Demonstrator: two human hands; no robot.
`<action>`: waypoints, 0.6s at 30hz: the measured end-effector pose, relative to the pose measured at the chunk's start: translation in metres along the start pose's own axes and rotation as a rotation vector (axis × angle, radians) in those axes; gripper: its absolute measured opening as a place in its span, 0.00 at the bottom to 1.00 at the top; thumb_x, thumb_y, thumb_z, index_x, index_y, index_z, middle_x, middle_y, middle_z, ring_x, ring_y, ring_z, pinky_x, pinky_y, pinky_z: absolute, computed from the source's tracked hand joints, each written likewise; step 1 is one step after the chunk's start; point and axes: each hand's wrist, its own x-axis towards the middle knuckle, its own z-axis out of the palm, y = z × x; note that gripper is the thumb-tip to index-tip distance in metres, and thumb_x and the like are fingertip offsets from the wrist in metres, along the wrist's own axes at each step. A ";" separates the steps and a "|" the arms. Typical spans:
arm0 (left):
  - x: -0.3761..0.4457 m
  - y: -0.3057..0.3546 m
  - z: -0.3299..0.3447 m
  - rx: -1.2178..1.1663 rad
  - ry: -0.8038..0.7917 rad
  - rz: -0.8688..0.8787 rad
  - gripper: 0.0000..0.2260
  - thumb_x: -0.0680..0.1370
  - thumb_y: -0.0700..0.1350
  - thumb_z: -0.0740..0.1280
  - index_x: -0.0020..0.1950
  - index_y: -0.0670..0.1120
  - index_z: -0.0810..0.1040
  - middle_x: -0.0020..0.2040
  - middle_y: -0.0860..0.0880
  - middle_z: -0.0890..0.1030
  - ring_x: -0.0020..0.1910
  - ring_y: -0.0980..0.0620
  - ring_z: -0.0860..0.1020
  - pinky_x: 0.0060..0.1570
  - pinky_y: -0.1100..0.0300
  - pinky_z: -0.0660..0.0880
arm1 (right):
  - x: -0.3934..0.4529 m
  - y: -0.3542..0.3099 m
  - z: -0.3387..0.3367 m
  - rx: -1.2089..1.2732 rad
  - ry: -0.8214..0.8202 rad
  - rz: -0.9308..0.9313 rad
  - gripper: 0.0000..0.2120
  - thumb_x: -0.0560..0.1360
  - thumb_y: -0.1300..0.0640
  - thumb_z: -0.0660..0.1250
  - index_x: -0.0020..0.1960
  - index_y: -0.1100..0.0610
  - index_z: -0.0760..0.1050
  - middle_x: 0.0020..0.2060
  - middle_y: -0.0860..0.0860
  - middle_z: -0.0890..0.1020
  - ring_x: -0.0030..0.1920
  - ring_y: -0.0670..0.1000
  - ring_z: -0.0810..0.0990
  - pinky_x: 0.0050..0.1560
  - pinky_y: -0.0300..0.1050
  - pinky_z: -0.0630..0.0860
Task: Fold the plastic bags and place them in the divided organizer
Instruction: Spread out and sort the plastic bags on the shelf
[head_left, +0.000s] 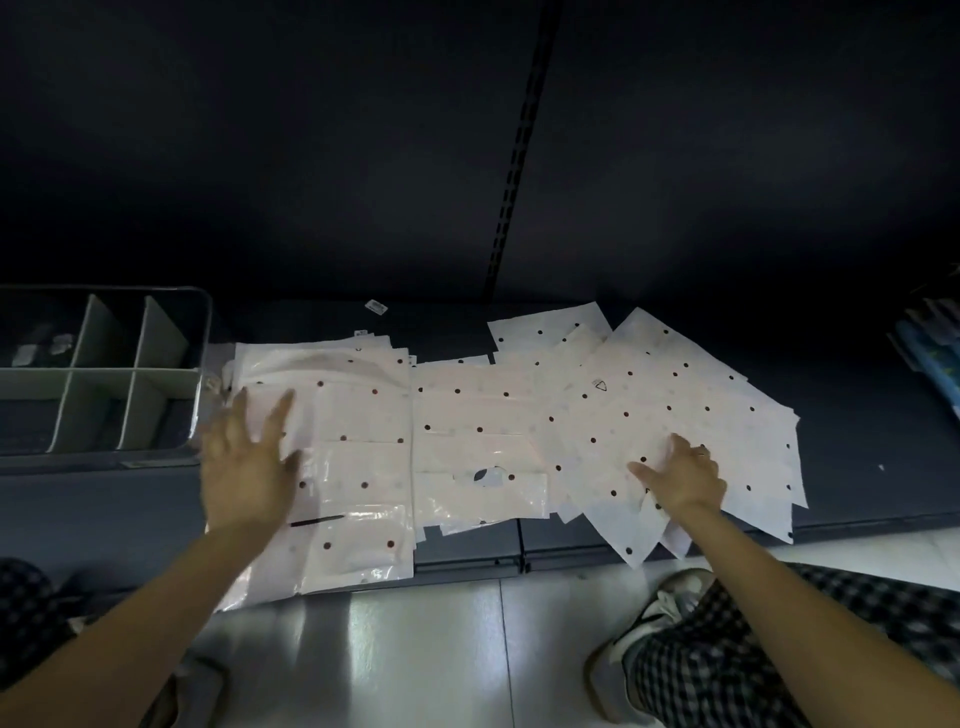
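We see the bags (467, 426) spread on the dark shelf (857, 441). Our left hand (249, 462) hovers released; our right hand (685, 478) presses flat. The organizer (200, 332) stands at nine o'clock.

White dotted plastic bags (478, 415) lie flat beside the divided organizer (104, 374).

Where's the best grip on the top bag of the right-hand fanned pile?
Probably its near corner, which juts past the shelf edge over the floor. Come from the person's side with the right hand, thumb above and fingers beneath: the overhang leaves room under it, whereas elsewhere the bag lies flat on the fanned pile, hard to pinch singly.
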 end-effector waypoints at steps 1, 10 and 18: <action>-0.004 0.003 0.006 0.067 -0.030 0.065 0.30 0.75 0.46 0.70 0.75 0.51 0.62 0.76 0.36 0.52 0.74 0.32 0.52 0.70 0.35 0.51 | 0.002 -0.001 -0.002 0.013 -0.006 0.011 0.33 0.72 0.40 0.67 0.70 0.55 0.63 0.63 0.58 0.73 0.65 0.60 0.67 0.61 0.52 0.64; -0.012 -0.024 0.033 0.206 -0.343 -0.171 0.27 0.78 0.64 0.51 0.76 0.58 0.54 0.77 0.44 0.37 0.75 0.39 0.39 0.72 0.43 0.41 | -0.014 -0.059 -0.051 0.815 0.020 -0.267 0.01 0.78 0.56 0.64 0.48 0.53 0.74 0.44 0.50 0.80 0.47 0.53 0.79 0.40 0.40 0.73; -0.014 0.028 0.023 -0.066 -0.222 0.098 0.28 0.79 0.57 0.57 0.77 0.50 0.56 0.78 0.45 0.49 0.76 0.43 0.48 0.74 0.47 0.47 | -0.058 -0.150 -0.061 1.406 -0.204 -0.255 0.06 0.76 0.61 0.66 0.47 0.50 0.76 0.42 0.47 0.84 0.43 0.46 0.83 0.41 0.40 0.79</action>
